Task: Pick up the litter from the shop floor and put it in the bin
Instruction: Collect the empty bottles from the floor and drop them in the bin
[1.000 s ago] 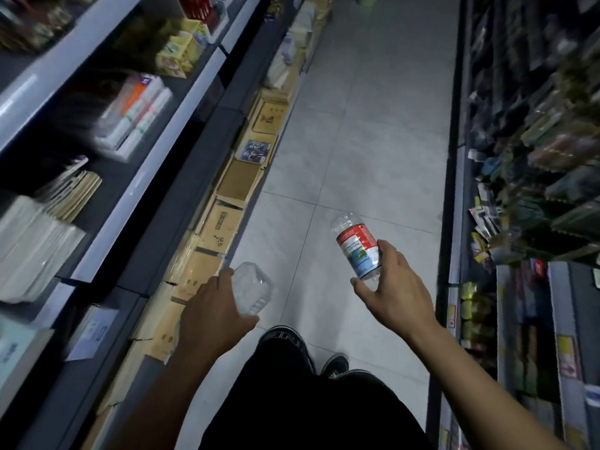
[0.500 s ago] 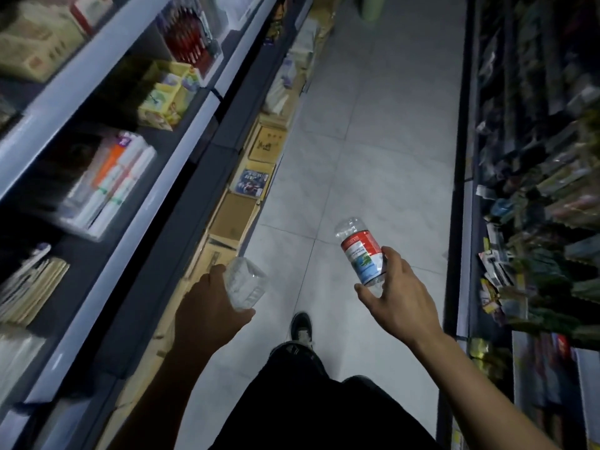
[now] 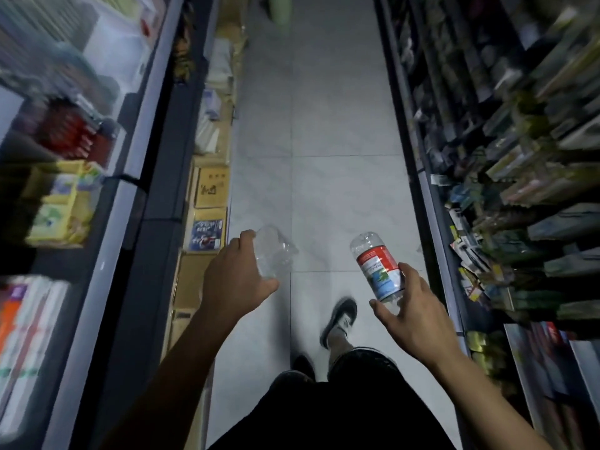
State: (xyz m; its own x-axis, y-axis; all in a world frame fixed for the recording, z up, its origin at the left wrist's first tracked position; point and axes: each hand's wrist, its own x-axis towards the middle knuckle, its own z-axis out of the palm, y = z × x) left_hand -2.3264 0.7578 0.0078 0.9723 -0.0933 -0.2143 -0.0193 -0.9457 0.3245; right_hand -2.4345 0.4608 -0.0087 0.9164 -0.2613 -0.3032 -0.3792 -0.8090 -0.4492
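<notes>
A clear, label-free, crumpled plastic bottle (image 3: 274,254) was held above the pale tiled floor (image 3: 341,141) by the left hand (image 3: 233,280), whose fingers were curled round its near end; its far end pointed forward along the aisle. A second clear plastic bottle with a red, white and blue label (image 3: 378,266) was gripped at its lower end by the right hand (image 3: 410,315), between thumb and fingers. It was tilted, its rounded upper end leaning up and to the left. The two bottles were held apart, side by side. A blurred pale green bin (image 3: 280,8) was seen far down the aisle.
</notes>
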